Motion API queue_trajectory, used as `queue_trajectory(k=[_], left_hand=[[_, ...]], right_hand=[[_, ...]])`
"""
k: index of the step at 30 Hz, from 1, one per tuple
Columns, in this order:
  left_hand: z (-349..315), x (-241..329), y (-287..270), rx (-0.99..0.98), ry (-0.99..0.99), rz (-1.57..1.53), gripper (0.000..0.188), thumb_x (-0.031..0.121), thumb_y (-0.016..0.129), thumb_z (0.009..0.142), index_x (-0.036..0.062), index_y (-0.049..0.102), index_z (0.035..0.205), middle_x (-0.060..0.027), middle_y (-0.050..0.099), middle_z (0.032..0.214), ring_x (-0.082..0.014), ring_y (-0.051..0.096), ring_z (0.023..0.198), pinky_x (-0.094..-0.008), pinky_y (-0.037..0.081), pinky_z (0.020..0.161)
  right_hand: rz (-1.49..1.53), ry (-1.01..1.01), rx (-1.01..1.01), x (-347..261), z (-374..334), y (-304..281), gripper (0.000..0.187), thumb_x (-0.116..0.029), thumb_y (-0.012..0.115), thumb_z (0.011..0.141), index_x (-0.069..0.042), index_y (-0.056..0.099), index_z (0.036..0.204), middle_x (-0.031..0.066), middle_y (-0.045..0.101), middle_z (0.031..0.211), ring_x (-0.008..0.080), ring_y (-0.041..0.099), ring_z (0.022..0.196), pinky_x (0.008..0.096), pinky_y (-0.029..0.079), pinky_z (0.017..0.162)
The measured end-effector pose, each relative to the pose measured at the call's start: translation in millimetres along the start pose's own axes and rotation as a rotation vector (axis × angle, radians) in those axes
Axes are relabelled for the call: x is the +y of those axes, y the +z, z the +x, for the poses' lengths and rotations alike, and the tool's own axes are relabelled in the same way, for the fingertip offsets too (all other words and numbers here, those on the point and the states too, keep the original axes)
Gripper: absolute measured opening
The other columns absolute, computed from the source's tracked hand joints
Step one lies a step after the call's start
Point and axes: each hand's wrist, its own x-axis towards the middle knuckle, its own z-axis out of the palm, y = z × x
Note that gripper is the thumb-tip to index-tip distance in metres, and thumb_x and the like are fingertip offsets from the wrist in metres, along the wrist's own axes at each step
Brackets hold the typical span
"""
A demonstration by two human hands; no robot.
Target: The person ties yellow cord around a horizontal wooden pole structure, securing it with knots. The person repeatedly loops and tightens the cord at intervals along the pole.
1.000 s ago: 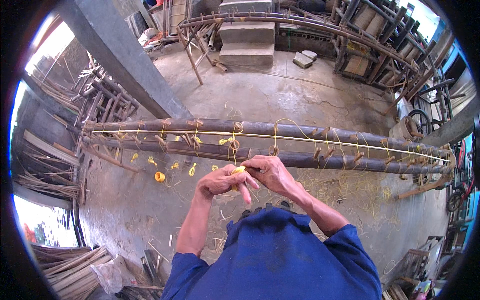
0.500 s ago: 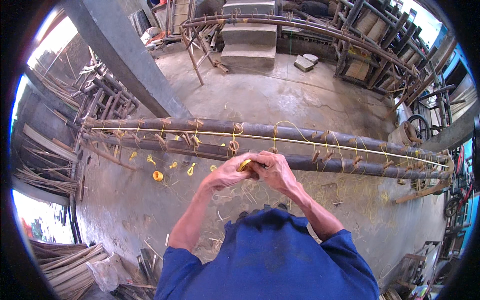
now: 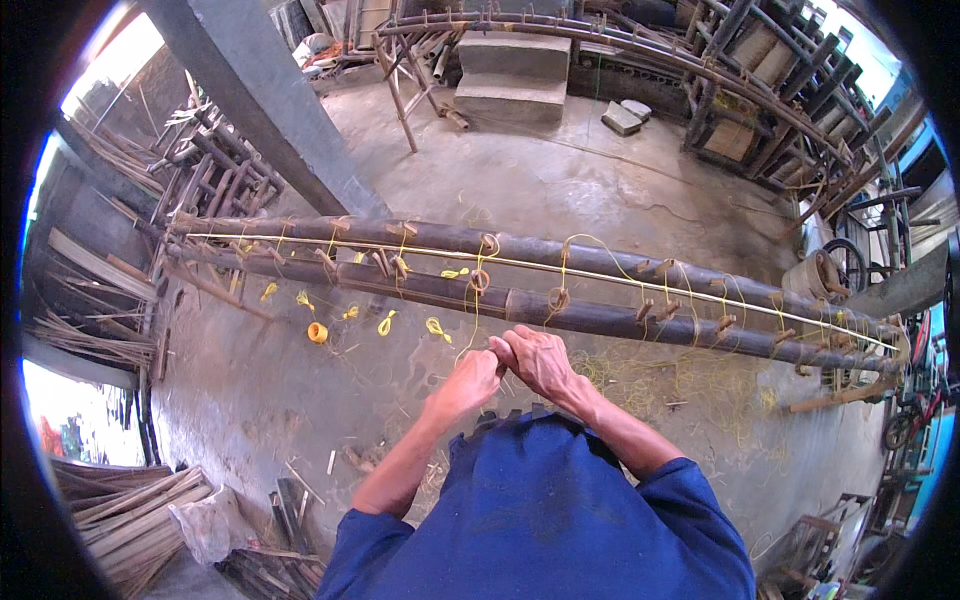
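Head view, hands: the left hand (image 3: 473,382) and right hand (image 3: 540,362) are brought together, touching, fingers curled; whether anything is clamped inside cannot be told.
Head view, yellow cord: a thin yellow cord (image 3: 477,322) is hung from the wooden ring (image 3: 480,281) above the grip, its lower end lost near the left hand.
Head view, poles: the near dark pole (image 3: 560,314) is seen just beyond the grip, the far dark pole (image 3: 590,247) behind it; both are studded with pegs.
Head view, left of grip: a yellow bundle (image 3: 387,323) and an orange-yellow roll (image 3: 317,332) are seen.
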Motion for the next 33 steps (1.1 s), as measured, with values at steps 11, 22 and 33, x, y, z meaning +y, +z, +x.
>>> queue_trajectory(k=[11,22,33], left_hand=[[-9,-30,6,0.359,0.123,-0.112,0.017,0.014,0.046,0.094,-0.0007,0.048,0.087,-0.0275,0.054,0.076,-0.0474,0.055,0.076,-0.0512,0.041,0.062],[-28,-43,12,0.442,0.058,-0.185,0.019,0.016,0.047,0.095,0.0001,0.047,0.085,-0.0256,0.051,0.070,-0.0467,0.053,0.069,-0.0494,0.039,0.057],[-25,-67,33,0.649,0.061,-0.510,0.016,0.016,0.051,0.097,0.0013,0.055,0.095,-0.0116,0.057,0.084,-0.0234,0.055,0.075,-0.0332,0.043,0.067]], right_hand=[[0.230,0.097,0.162,20,35,32,0.028,-0.024,0.052,0.095,0.001,0.058,0.085,0.0192,0.060,0.078,0.0392,0.058,0.072,0.0450,0.046,0.066],[0.355,0.329,0.266,54,98,50,0.025,-0.023,0.063,0.086,0.002,0.062,0.093,0.0212,0.066,0.083,0.0342,0.064,0.078,0.0408,0.049,0.070],[0.360,0.082,0.369,14,107,21,0.012,-0.007,0.065,0.082,0.002,0.057,0.087,0.0172,0.062,0.080,0.0327,0.062,0.072,0.0391,0.049,0.067]])
